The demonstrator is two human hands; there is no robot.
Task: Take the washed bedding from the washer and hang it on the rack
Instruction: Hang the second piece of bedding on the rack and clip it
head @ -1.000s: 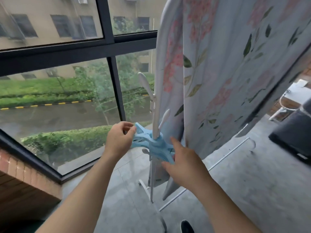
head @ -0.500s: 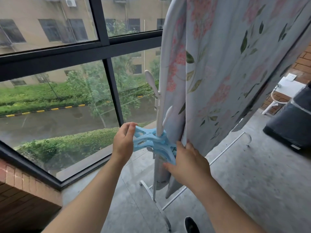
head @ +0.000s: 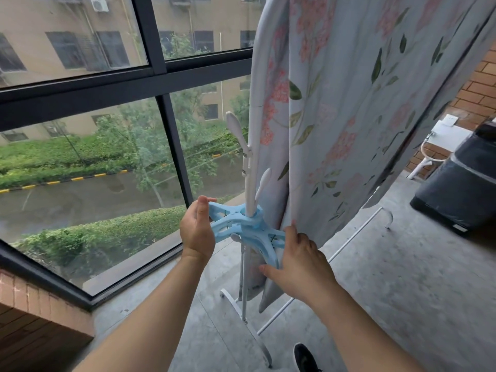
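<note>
Both bare forearms reach up from the near edge and converge towards the centre. The left hand (head: 197, 232) has its back to the camera, wrist straight, with its fingers and thumb curled round the left end of a light blue plastic multi-armed clip (head: 241, 226). The right hand (head: 300, 261) lies lower and nearer, knuckles up. Its thumb is hooked under the clip's near arm and its fingers are wrapped over the right side, their tips hidden from view. The two hands are apart, one on either side of the clip.
</note>
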